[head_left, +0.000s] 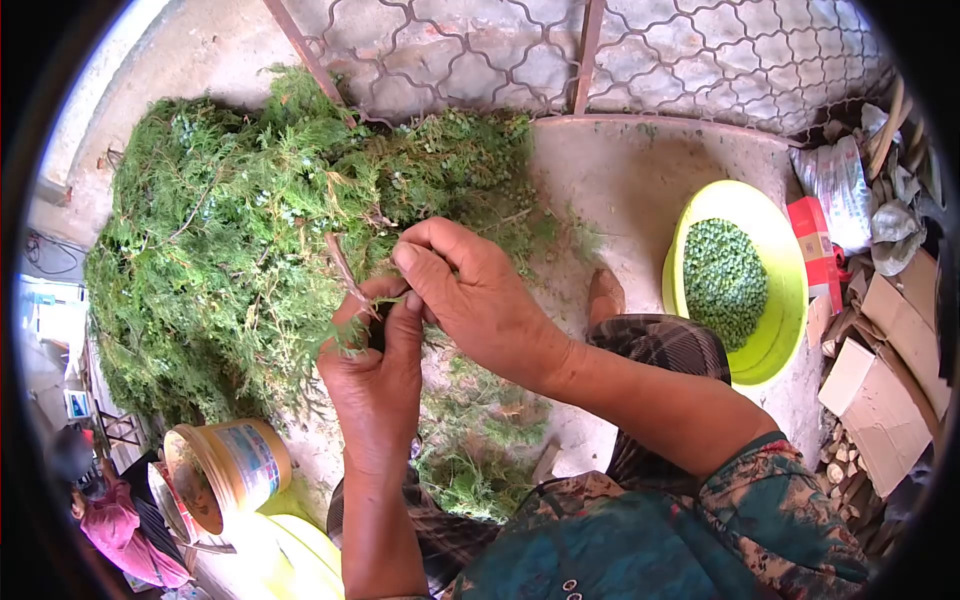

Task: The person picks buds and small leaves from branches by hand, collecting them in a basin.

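Note:
My left hand (372,385) is closed around a brown-stemmed evergreen sprig (346,268), with green foliage showing beside the thumb. My right hand (470,290) meets it at the fingertips, thumb and forefinger pinched together. Whatever lies in that pinch is hidden by the fingers. Behind both hands spreads a large heap of cut evergreen branches (220,250), dotted with small pale berries. To the right, a yellow-green basin (788,300) contains many small green berries (725,275).
A metal lattice (520,60) runs along the far side. Flattened cardboard (885,385), firewood and bags are piled at right. A yellow bucket (250,460) lies tipped at lower left, near another person in a pink top (125,530). Loose sprigs (475,440) lie between my legs.

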Demonstrator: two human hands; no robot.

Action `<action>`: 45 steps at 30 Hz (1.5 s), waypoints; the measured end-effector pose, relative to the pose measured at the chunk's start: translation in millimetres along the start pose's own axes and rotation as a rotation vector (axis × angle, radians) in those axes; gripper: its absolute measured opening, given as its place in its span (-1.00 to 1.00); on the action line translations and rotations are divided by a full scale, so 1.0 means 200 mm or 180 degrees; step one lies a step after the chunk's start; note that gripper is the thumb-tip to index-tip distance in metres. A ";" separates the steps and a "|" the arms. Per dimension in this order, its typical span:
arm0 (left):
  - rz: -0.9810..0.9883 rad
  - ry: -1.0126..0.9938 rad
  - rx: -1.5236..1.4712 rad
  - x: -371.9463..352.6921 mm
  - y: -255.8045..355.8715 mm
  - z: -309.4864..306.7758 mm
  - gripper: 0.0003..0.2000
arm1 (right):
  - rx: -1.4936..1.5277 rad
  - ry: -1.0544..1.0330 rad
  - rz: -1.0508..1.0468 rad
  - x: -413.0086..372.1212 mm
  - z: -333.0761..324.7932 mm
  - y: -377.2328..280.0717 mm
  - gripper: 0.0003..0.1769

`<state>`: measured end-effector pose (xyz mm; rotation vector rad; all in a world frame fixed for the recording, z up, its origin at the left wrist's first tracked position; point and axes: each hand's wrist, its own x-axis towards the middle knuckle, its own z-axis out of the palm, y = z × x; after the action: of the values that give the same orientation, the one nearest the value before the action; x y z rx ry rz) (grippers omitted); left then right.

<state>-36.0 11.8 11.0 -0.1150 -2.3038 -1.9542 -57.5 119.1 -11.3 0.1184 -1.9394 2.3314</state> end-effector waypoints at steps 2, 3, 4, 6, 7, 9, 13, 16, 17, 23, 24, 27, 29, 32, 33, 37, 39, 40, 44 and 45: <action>0.0019 -0.0067 0.0034 0.00 0.00 -0.01 -0.93 | -0.0312 -0.0057 -0.0135 0.00 -0.01 -0.01 -0.78; 0.0029 -0.0177 0.0298 0.01 0.01 -0.03 -0.93 | -0.0314 -0.0055 -0.0127 0.00 -0.01 -0.02 -0.78; 0.0041 -0.0287 0.0564 0.01 0.01 -0.03 -0.94 | -0.0495 -0.0172 -0.0097 0.00 -0.01 -0.03 -0.79; 0.0116 -0.0124 0.0638 0.00 0.00 -0.03 -0.96 | -0.0673 -0.0297 -0.0069 0.00 -0.01 -0.02 -0.79; 0.0187 0.0037 0.0713 0.00 -0.01 -0.03 -0.98 | -0.0721 -0.0180 -0.0275 0.01 0.00 0.00 -0.79; 0.0307 0.0265 0.1109 0.03 -0.04 -0.05 -0.95 | -0.0770 -0.0061 -0.0478 0.02 0.00 -0.01 -0.80; -0.0649 0.0738 0.0042 0.09 -0.04 -0.15 -0.85 | 0.0643 -0.0282 0.0783 0.02 -0.05 -0.09 -0.76; -0.1060 0.0706 -0.1110 0.13 -0.05 -0.21 -0.79 | 0.1300 -0.0910 0.1469 0.02 -0.07 -0.15 -0.60; -0.1213 0.0645 -0.1579 0.14 -0.05 -0.22 -0.77 | 0.1315 -0.0930 0.1493 0.01 -0.07 -0.15 -0.60; -0.1256 0.0730 -0.2170 0.17 -0.13 -0.29 -0.72 | -0.0051 -0.1298 0.1061 -0.04 -0.02 -0.10 -0.65; -0.1209 0.0838 -0.2231 0.17 -0.13 -0.29 -0.73 | -0.0454 -0.1243 0.0603 -0.05 -0.02 -0.07 -0.74; -0.1160 0.0834 -0.2456 0.17 -0.15 -0.34 -0.76 | -0.1122 -0.0945 0.0124 -0.09 -0.01 0.00 -0.75; -0.1284 0.0796 -0.2752 0.17 -0.15 -0.35 -0.77 | -0.1372 -0.0863 0.0065 -0.10 0.01 0.02 -0.77; -0.1264 0.0771 -0.2854 0.17 -0.15 -0.36 -0.78 | -0.1573 -0.0729 -0.0140 -0.12 0.03 0.03 -0.79; -0.1249 0.0769 -0.2857 0.17 -0.15 -0.37 -0.78 | -0.1526 -0.0667 -0.0281 -0.11 0.04 0.03 -0.80; -0.1197 0.0561 -0.3491 0.18 -0.17 -0.41 -0.79 | -0.1245 -0.0963 0.0113 -0.09 0.03 -0.01 -0.80; -0.1259 0.0533 -0.3863 0.19 -0.17 -0.42 -0.80 | -0.1177 -0.1224 0.0274 -0.10 0.05 -0.01 -0.79; -0.1324 0.0756 -0.4072 0.19 -0.17 -0.42 -0.80 | -0.1177 -0.1227 0.0261 -0.11 0.05 0.00 -0.79; -0.1325 0.0963 -0.4194 0.19 -0.19 -0.42 -0.80 | -0.1140 -0.0954 0.0449 -0.15 0.10 0.05 -0.71; -0.1327 0.0962 -0.4196 0.18 -0.19 -0.42 -0.80 | -0.1244 -0.0827 0.0362 -0.15 0.11 0.06 -0.66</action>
<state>-74.0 -78.6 -7.7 0.5344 -0.5843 -3.0317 -30.0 94.3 -22.4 0.2963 -2.5494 2.0322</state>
